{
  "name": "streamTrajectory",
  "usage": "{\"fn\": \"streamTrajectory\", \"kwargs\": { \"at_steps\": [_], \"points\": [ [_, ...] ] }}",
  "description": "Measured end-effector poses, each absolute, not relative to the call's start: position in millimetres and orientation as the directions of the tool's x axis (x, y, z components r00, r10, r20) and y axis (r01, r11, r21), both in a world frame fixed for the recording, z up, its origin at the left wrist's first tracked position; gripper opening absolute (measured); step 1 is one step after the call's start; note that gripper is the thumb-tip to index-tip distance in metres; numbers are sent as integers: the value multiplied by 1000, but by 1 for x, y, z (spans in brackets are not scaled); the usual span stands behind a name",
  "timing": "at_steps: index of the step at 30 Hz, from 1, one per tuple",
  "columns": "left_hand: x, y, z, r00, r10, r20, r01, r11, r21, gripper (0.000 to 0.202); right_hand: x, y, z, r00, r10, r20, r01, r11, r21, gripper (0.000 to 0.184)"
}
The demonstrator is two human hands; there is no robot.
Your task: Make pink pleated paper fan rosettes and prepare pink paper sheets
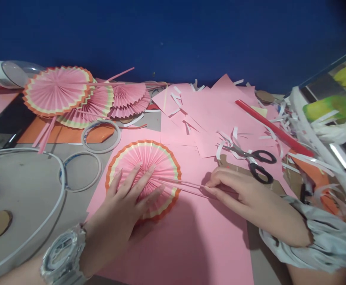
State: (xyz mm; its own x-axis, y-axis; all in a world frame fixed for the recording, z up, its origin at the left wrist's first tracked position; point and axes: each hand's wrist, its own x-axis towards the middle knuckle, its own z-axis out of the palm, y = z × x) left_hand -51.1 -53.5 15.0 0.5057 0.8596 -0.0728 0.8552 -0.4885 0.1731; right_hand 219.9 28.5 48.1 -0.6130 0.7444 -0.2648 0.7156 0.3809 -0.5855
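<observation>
Left hand (124, 201) palm down and splayed, right hand (242, 194) in a fingertip pinch

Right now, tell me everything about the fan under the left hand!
The fan looks like pleated paper: pink middle, pale yellow ring, orange zigzag rim. It's opened into a round disc, lying on pink paper. The left hand lies across it, fingers spread; thin pink strips run from it to the right hand.
</observation>
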Motion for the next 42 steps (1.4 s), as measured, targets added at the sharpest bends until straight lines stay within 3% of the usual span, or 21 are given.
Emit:
{"fn": "streamTrajectory", "kwargs": {
  "at_steps": [15,34,42],
  "points": [
    [-51,-55,14,518,854,-35,847,-507,160,50,217,27,46,-649,706,-284,696,400,-597,14],
    [-52,-57,11,504,863,-14,852,-495,173,56,202,16,29,-650,735,-193,656,415,-630,13],
    [-54,-59,11,465,885,-15,857,-445,259,64,197,15,20,-653,747,-128,627,437,-645,11]
  ]
}}
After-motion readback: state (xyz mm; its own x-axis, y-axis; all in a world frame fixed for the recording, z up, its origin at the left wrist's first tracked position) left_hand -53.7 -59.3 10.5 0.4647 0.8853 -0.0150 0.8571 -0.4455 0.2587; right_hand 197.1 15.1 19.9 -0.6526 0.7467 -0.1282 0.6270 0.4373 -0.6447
